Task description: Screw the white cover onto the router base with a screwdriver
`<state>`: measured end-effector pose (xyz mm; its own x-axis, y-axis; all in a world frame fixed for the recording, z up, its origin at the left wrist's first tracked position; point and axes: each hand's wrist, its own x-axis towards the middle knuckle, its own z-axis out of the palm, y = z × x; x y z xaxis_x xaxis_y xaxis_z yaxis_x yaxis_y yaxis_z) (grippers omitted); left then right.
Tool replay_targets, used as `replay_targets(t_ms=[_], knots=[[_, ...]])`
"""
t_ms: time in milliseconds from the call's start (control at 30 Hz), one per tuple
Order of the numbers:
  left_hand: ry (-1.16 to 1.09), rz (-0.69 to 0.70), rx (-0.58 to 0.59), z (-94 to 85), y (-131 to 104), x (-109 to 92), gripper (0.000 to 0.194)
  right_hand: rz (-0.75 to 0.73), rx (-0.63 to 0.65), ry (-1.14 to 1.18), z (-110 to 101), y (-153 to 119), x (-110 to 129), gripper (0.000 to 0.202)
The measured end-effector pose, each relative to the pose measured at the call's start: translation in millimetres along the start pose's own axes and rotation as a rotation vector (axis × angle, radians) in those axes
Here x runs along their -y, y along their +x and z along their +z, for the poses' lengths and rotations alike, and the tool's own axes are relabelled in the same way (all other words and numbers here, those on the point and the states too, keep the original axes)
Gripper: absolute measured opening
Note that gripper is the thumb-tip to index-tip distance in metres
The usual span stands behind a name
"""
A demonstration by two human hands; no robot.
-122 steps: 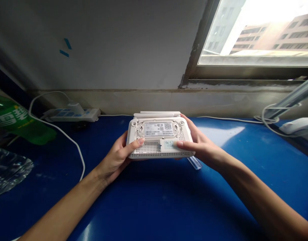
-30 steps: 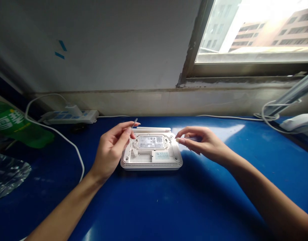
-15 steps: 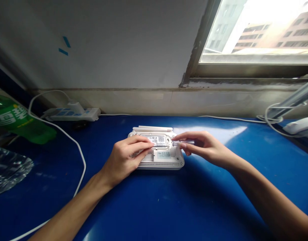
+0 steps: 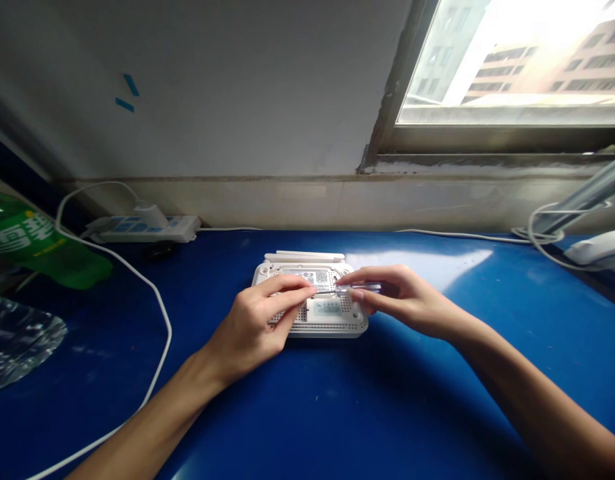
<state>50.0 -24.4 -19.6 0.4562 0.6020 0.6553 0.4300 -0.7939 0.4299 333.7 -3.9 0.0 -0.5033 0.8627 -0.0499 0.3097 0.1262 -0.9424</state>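
Note:
A white router [image 4: 337, 327] lies underside up on the blue table, its vents and printed labels showing and its antennas [image 4: 305, 257] folded along the far edge. Above it, my right hand [image 4: 405, 297] grips the clear, purplish handle of a small screwdriver [image 4: 367, 287], held level and pointing left. The fingertips of my left hand [image 4: 265, 313] are pinched together at the thin metal end of the screwdriver's shaft. Those fingers cover the router's left part, and whether they also hold something small cannot be seen.
A power strip [image 4: 180, 229] with a plugged-in charger stands by the wall, its white cable [image 4: 162, 307] looping down the left side. A green bottle [image 4: 57, 250] and a clear plastic bottle [image 4: 22, 340] lie at far left. A metal post [image 4: 577, 197] stands at right.
My left hand has moved slightly right, its fingertips now at the screwdriver's tip. The screwdriver has shifted a little left and nearer me, with more shaft showing. The router stays put.

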Motion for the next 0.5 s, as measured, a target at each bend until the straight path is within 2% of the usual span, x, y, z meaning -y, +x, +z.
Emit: replay_targets(t_ms=[67, 300, 500], knots=[[-0.029, -0.018, -0.016, -0.3, 1.2, -2.4, 0.034, -0.009, 0.009, 0.007, 0.7, -0.1, 0.2, 0.044], [-0.131, -0.204, -0.124, -1.4, 4.7, -8.8, 0.011, -0.111, 0.021, 0.016, 7.4, -1.0, 9.2, 0.033], [-0.191, -0.288, -0.092, 2.2, 3.0, -7.9, 0.004, -0.201, -0.030, -0.062, 15.1, -1.6, 16.1, 0.030]])
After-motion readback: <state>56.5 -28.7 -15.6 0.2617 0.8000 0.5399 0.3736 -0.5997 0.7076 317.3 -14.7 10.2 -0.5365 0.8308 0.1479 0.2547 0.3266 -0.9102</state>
